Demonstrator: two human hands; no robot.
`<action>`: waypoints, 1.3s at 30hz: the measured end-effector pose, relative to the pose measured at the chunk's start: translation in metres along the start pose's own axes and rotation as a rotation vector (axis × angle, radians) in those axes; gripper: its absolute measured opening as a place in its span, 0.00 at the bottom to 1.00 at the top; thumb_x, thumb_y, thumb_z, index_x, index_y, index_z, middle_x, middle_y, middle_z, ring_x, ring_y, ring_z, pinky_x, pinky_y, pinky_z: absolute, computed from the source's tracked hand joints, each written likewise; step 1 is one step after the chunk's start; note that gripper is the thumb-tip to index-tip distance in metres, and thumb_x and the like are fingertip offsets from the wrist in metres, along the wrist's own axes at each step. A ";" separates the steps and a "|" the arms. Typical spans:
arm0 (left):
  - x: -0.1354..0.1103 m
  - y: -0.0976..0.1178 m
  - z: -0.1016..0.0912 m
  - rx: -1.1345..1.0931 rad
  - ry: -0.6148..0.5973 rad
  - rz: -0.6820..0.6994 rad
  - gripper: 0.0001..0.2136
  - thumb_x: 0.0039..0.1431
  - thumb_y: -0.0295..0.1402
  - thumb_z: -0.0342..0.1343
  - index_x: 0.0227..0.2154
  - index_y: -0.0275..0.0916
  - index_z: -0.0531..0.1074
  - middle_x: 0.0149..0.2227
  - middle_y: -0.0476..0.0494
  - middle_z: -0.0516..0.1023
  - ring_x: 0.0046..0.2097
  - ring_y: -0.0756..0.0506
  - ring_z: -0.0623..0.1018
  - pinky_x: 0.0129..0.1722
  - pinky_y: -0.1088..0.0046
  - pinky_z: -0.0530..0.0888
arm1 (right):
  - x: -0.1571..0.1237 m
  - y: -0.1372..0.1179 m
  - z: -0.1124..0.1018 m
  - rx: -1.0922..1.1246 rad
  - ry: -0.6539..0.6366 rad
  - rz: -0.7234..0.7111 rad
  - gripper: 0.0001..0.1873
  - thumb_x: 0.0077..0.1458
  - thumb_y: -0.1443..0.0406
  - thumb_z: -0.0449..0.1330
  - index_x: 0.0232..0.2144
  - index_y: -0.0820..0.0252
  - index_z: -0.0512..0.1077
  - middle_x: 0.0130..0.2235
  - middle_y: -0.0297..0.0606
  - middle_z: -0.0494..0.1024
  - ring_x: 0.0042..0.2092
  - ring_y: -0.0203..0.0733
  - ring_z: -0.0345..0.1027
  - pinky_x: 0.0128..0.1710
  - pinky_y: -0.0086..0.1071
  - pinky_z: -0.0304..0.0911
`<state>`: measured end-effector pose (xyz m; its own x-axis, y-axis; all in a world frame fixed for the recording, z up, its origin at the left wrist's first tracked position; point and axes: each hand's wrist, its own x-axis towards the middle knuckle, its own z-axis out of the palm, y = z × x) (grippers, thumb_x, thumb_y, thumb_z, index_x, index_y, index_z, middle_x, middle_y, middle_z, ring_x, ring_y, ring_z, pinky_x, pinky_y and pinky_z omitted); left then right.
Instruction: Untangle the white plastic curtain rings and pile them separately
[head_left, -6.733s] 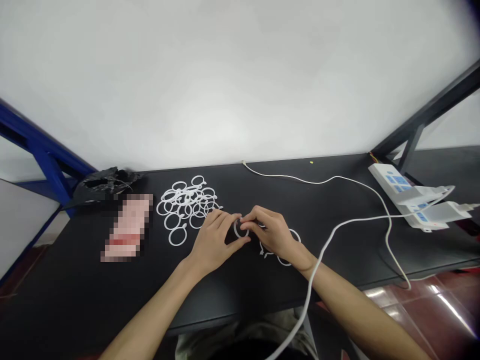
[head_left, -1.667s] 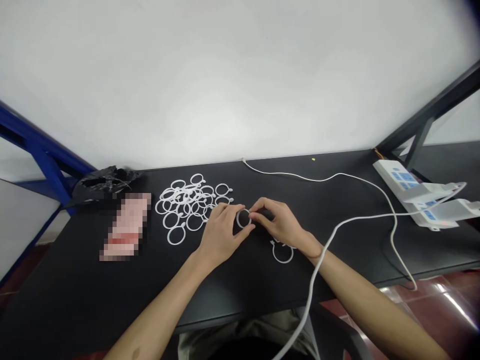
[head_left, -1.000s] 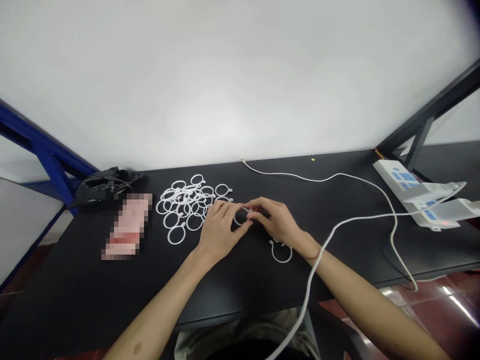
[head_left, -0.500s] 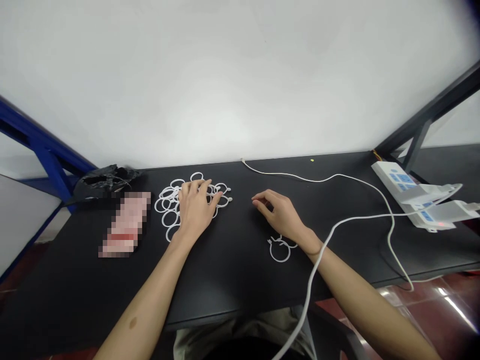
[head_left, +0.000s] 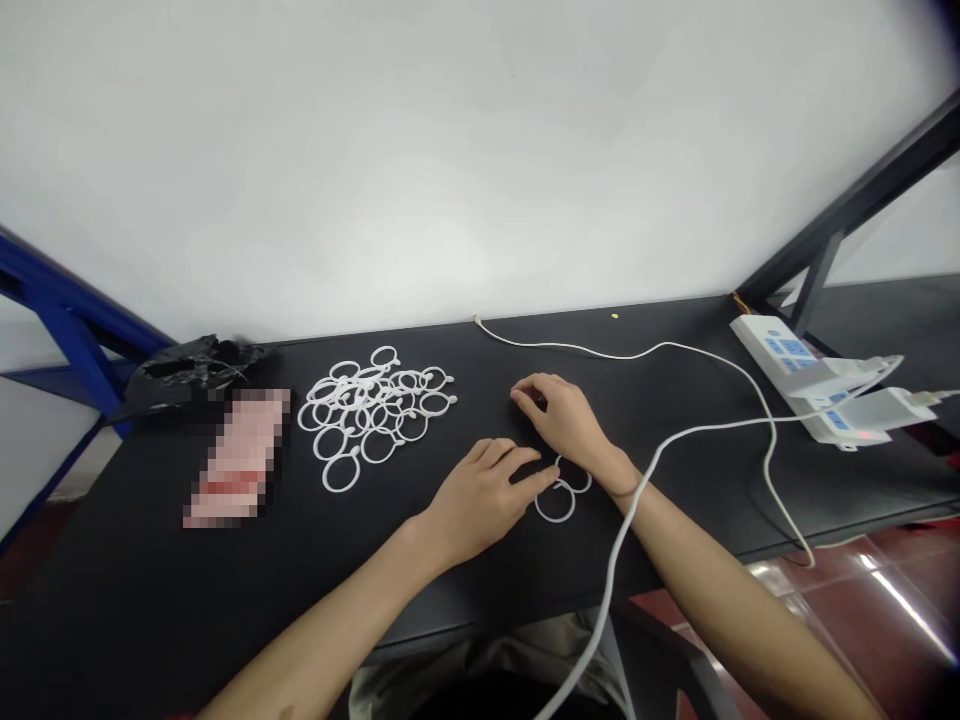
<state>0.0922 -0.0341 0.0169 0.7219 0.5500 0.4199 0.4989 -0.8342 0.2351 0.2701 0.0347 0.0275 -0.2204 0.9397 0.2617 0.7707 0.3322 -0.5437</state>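
My left hand (head_left: 484, 497) is low over the table, fingers apart and nothing visibly held. Its thumb tip reaches the edge of a white plastic ring (head_left: 555, 503) with a small tab; whether they touch I cannot tell. A second white ring (head_left: 576, 478) overlaps it, partly covered by my right wrist. Just beyond these, my right hand (head_left: 564, 415) rests on its side with fingers curled and thumb tip brought to the index fingertip. Anything in that pinch is hidden. Further left lies a loose pile of similar white rings (head_left: 382, 446), several of them overlapping.
A pixelated pink item (head_left: 240, 455) and a crumpled black plastic bag (head_left: 199, 365) lie on the left of the black table (head_left: 450, 610). At right stands a white power strip (head_left: 776, 350) with plugged adapters. A white cable (head_left: 675, 432) crosses over my right forearm.
My left hand has come off the ring pile and moved right and nearer, beside the two separate rings. My right hand keeps nearly the same place and curled shape. The view has shifted slightly.
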 end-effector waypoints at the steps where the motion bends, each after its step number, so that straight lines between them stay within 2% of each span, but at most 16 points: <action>1: 0.000 0.000 0.003 0.011 0.003 0.005 0.14 0.64 0.27 0.51 0.51 0.43 0.71 0.48 0.46 0.76 0.48 0.42 0.71 0.48 0.62 0.71 | 0.000 -0.001 0.000 -0.001 -0.003 -0.004 0.06 0.61 0.63 0.57 0.36 0.57 0.74 0.35 0.37 0.78 0.38 0.43 0.70 0.40 0.36 0.65; 4: -0.002 -0.005 0.005 0.014 0.019 -0.010 0.09 0.64 0.26 0.51 0.44 0.40 0.74 0.41 0.46 0.79 0.45 0.42 0.72 0.47 0.63 0.71 | 0.000 -0.001 0.001 -0.001 -0.006 -0.010 0.06 0.61 0.63 0.58 0.36 0.57 0.74 0.34 0.36 0.78 0.38 0.43 0.69 0.40 0.37 0.65; 7: -0.004 -0.012 0.000 -0.029 0.046 -0.071 0.08 0.65 0.28 0.51 0.43 0.39 0.74 0.38 0.46 0.79 0.44 0.43 0.72 0.45 0.63 0.72 | -0.001 -0.001 0.001 0.004 -0.008 -0.019 0.06 0.61 0.64 0.58 0.36 0.57 0.74 0.34 0.36 0.78 0.38 0.43 0.69 0.40 0.37 0.65; 13: -0.005 -0.027 -0.014 -0.031 0.204 -0.290 0.07 0.65 0.29 0.52 0.43 0.37 0.73 0.39 0.44 0.79 0.43 0.43 0.73 0.46 0.60 0.72 | -0.001 -0.009 -0.006 0.165 -0.010 -0.034 0.10 0.63 0.60 0.55 0.35 0.57 0.74 0.33 0.36 0.78 0.35 0.40 0.71 0.37 0.33 0.64; 18: -0.007 -0.035 -0.019 0.046 0.228 -0.418 0.07 0.64 0.28 0.52 0.42 0.37 0.72 0.40 0.43 0.79 0.44 0.41 0.73 0.46 0.59 0.72 | -0.005 -0.019 -0.010 0.277 -0.074 -0.107 0.11 0.63 0.58 0.56 0.38 0.57 0.75 0.35 0.35 0.78 0.32 0.35 0.69 0.32 0.30 0.63; 25: -0.007 -0.033 -0.022 -0.001 0.275 -0.420 0.08 0.66 0.30 0.51 0.45 0.39 0.71 0.41 0.43 0.79 0.45 0.42 0.73 0.48 0.58 0.71 | -0.007 -0.017 -0.004 0.286 -0.065 -0.109 0.07 0.60 0.61 0.58 0.38 0.57 0.74 0.32 0.34 0.77 0.29 0.34 0.67 0.30 0.29 0.64; 31: -0.007 -0.030 -0.021 -0.100 0.256 -0.411 0.20 0.63 0.43 0.55 0.55 0.41 0.65 0.50 0.41 0.76 0.52 0.39 0.72 0.53 0.56 0.70 | -0.010 -0.023 -0.002 0.333 -0.071 -0.034 0.07 0.59 0.61 0.59 0.34 0.58 0.74 0.30 0.33 0.79 0.28 0.34 0.69 0.29 0.28 0.65; 35: -0.007 -0.028 -0.018 -0.135 0.257 -0.380 0.20 0.62 0.43 0.56 0.53 0.40 0.67 0.49 0.42 0.77 0.51 0.41 0.73 0.53 0.57 0.71 | -0.013 -0.026 0.002 0.352 -0.111 -0.064 0.07 0.59 0.62 0.59 0.31 0.58 0.73 0.27 0.31 0.78 0.26 0.32 0.67 0.28 0.26 0.62; 39: -0.008 -0.029 -0.017 -0.162 0.239 -0.433 0.18 0.62 0.43 0.57 0.51 0.39 0.68 0.47 0.42 0.78 0.49 0.42 0.74 0.50 0.60 0.73 | -0.014 -0.026 0.003 0.296 -0.104 -0.109 0.09 0.61 0.62 0.58 0.31 0.58 0.75 0.27 0.31 0.78 0.26 0.32 0.66 0.28 0.27 0.60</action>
<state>0.0642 -0.0153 0.0215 0.3264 0.8375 0.4383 0.6336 -0.5379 0.5561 0.2514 0.0134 0.0361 -0.3641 0.8954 0.2563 0.5355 0.4264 -0.7290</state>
